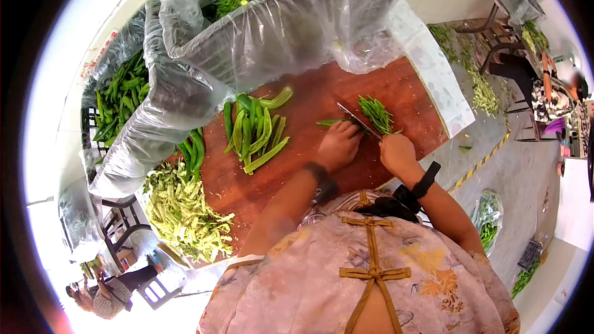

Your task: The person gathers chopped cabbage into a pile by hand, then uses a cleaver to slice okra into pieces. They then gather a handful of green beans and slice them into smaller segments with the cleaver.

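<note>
My right hand [398, 153] is closed around the handle of a knife [354, 115], whose blade slants across the board. My left hand [339, 146] has its fingers curled and pressed down just left of the blade. A piece of green pepper [329, 122] pokes out at those fingertips, and the rest of it is hidden. Right of the blade lies a heap of thin green pepper strips [375, 113]. Farther left on the red-brown board [297, 102] are several whole and halved green peppers [250, 128].
Pale green pepper cores and seeds [189, 216] are piled at the board's left corner. Behind stands a plastic-lined crate [272, 37] of cut strips. Another lined crate holds whole peppers [127, 96] at left. Other people [111, 297] sit farther off on both sides.
</note>
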